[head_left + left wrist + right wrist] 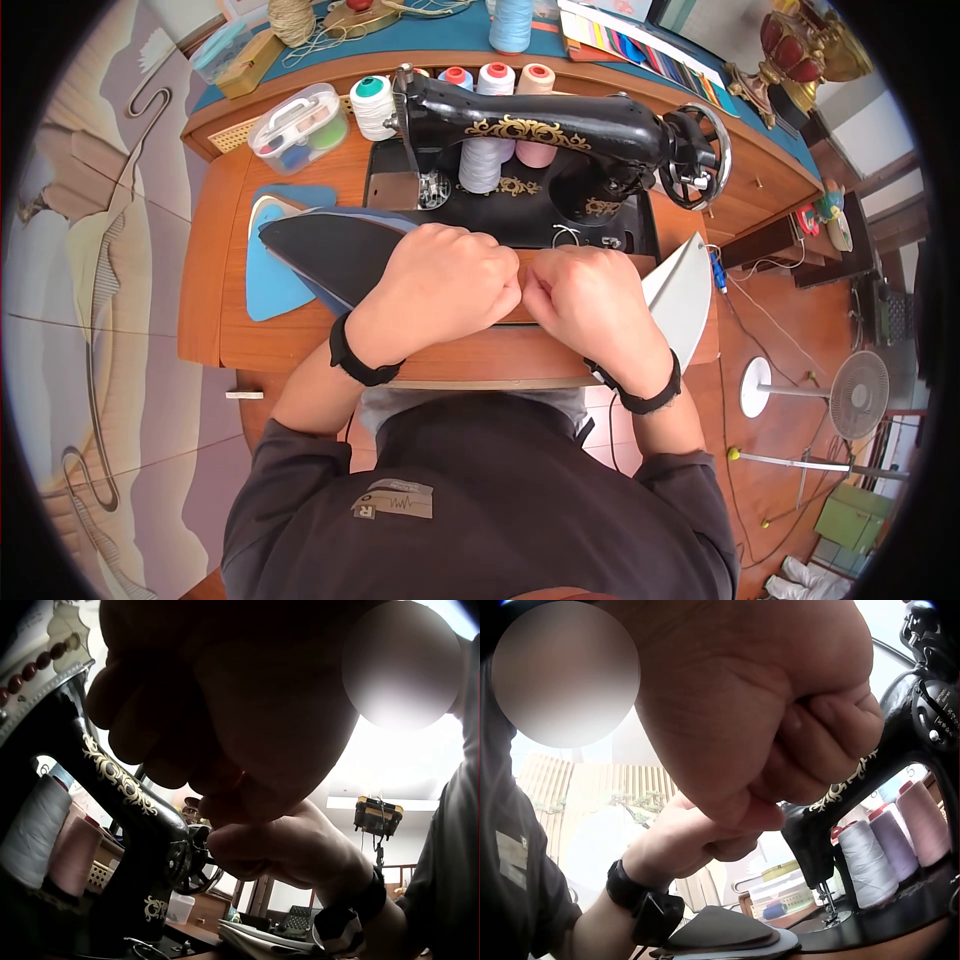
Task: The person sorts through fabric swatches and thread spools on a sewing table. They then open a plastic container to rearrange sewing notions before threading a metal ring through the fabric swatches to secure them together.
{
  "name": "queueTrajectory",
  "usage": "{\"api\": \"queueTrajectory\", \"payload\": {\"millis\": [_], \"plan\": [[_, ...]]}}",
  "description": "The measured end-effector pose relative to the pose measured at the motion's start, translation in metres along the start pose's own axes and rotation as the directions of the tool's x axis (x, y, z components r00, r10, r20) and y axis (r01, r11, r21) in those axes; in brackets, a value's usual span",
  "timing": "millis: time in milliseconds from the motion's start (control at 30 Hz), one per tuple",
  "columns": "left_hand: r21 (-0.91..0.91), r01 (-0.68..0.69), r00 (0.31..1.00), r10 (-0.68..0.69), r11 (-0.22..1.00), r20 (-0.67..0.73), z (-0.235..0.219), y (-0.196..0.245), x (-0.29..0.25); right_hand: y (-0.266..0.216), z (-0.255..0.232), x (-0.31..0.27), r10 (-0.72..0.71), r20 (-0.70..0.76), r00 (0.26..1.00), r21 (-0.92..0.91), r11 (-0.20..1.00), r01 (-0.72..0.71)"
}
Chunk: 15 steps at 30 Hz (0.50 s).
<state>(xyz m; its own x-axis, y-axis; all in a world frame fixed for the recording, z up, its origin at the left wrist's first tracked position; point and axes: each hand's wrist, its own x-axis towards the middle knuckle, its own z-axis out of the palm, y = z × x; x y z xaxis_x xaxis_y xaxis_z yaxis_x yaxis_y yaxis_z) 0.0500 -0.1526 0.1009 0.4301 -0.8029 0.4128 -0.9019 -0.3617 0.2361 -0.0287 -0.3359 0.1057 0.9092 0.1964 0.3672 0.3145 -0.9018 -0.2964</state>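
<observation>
My left hand (pixel 448 278) and right hand (pixel 588 300) are both curled into fists, knuckles up, held side by side above the front of the table. Their thumb sides almost meet. No object shows in the curled fingers of the left hand (pixel 217 712) or the right hand (pixel 780 735) in the wrist views. Just beyond them stands a black sewing machine (pixel 540 125) with gold ornament. Dark grey fabric pieces (pixel 325 250) lie by my left wrist, partly hidden by that hand. Folded pale grey fabric (pixel 685 290) is beside my right forearm.
Thread cones, one white with a green top (pixel 372 105) and one pink (pixel 536 85), stand around the machine. A clear plastic box (pixel 300 130) sits at the left, with blue fabric (pixel 268 280) nearer me. Right of the table stands a fan (pixel 858 395) on the floor.
</observation>
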Motion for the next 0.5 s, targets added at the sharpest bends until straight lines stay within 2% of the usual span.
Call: {"api": "queueTrajectory", "payload": {"millis": [133, 233, 333, 367, 500], "plan": [[-0.021, 0.002, 1.0, -0.002, 1.0, 0.003, 0.001, 0.0, 0.0, 0.001, 0.004, 0.0, 0.008, -0.006, 1.0, 0.009, 1.0, -0.008], [-0.011, -0.003, 1.0, 0.003, 1.0, 0.012, 0.002, -0.001, -0.001, 0.001, 0.0, -0.001, 0.024, 0.057, 0.998, 0.001, 1.0, -0.024], [-0.022, 0.031, 0.999, -0.03, 0.999, 0.036, -0.002, 0.006, -0.002, -0.006, -0.012, -0.004, 0.076, 0.079, 0.994, 0.073, 0.994, -0.081], [-0.027, 0.052, 0.998, -0.05, 0.998, 0.045, -0.004, 0.009, -0.004, -0.01, -0.019, -0.006, 0.159, 0.185, 0.97, 0.119, 0.976, -0.183], [-0.177, 0.086, 0.996, -0.085, 0.98, 0.017, -0.008, 0.02, -0.025, 0.003, -0.03, -0.034, 0.281, 0.062, 0.958, 0.395, 0.874, -0.282]]}}
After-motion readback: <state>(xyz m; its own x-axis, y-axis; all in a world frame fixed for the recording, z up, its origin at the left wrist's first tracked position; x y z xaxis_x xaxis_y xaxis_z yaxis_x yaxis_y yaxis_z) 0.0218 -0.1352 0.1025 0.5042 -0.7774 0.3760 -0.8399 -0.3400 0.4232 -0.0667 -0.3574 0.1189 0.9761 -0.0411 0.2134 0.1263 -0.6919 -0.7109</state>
